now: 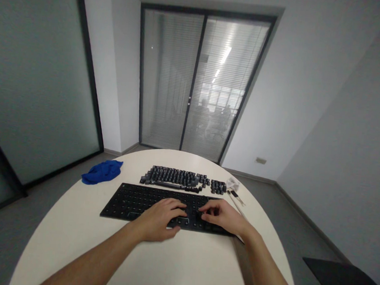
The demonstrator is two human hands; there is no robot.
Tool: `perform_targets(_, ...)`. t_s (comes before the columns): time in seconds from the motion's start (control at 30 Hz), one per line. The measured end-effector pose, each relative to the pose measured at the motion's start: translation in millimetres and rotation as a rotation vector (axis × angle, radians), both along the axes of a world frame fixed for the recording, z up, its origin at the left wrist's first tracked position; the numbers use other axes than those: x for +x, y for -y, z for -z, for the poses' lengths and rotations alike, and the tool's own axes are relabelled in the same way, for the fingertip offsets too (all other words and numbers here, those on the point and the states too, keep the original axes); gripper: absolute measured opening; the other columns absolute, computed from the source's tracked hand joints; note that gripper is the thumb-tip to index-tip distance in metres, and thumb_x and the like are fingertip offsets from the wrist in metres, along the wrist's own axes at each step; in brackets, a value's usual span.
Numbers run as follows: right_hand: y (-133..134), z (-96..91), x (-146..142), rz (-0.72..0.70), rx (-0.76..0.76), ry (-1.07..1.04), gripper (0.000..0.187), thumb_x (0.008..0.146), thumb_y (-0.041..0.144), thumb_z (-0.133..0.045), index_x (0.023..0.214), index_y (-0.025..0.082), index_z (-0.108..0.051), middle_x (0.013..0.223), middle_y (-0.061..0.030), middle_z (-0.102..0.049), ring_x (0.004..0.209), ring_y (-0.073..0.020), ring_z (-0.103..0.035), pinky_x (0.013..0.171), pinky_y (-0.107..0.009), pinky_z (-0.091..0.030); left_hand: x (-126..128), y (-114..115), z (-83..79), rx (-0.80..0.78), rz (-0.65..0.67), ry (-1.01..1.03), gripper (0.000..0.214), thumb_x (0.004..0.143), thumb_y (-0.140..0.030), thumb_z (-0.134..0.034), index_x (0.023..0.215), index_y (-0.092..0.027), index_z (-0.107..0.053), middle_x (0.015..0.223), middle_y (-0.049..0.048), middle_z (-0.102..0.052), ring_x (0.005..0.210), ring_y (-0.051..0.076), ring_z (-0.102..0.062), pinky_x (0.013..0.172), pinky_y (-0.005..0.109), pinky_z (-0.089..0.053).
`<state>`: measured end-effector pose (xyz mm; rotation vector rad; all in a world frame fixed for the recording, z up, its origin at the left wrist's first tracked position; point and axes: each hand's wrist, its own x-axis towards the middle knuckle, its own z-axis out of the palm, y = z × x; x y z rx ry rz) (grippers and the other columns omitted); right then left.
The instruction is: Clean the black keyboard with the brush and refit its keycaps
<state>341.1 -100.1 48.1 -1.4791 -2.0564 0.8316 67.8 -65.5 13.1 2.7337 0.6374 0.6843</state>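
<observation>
A black keyboard base [129,201] with its keycaps removed lies on the round white table [71,234]. My left hand [159,219] rests on its lower middle, fingers curled over the frame. My right hand [222,216] sits at the right part of the base, fingertips pinched together on something small and dark that I cannot make out. Behind the base, the removed keycaps [174,177] are laid out in rows, with a smaller group of keycaps [218,187] to their right.
A crumpled blue cloth [102,172] lies at the table's back left. A small clear bag and a thin tool [235,193] lie at the back right. A glass door with blinds [198,81] stands beyond the table. A dark chair part [340,277] sits at lower right.
</observation>
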Motion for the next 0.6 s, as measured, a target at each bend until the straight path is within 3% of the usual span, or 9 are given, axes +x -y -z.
perform_targets(0.17, 1.5, -1.9, -2.3, -0.022, -0.108, -0.017, 0.028, 0.074, 0.038, -0.074, 0.092, 0.015, -0.077, 0.068, -0.0023, -0.067, 0.062, -0.0153, -0.055, 0.053, -0.023, -0.037, 0.7, 0.0, 0.7, -0.011, -0.007, 0.006, 0.042, 0.080, -0.022, -0.066, 0.122, -0.027, -0.063, 0.135, 0.0050, -0.059, 0.127, 0.026, -0.050, 0.112, 0.046, -0.037)
perform_targets(0.6, 2.5, -1.2, -0.8, -0.036, -0.168, -0.006, 0.025, 0.073, 0.036, -0.073, 0.086, 0.015, -0.076, 0.066, -0.0005, -0.065, 0.059, -0.0127, -0.053, 0.052, -0.022, -0.035, 0.9, -0.9, 1.0, -0.005, -0.010, -0.002, 0.043, 0.079, -0.022, -0.066, 0.122, -0.027, -0.062, 0.135, 0.0050, -0.058, 0.127, 0.025, -0.050, 0.111, 0.046, -0.038)
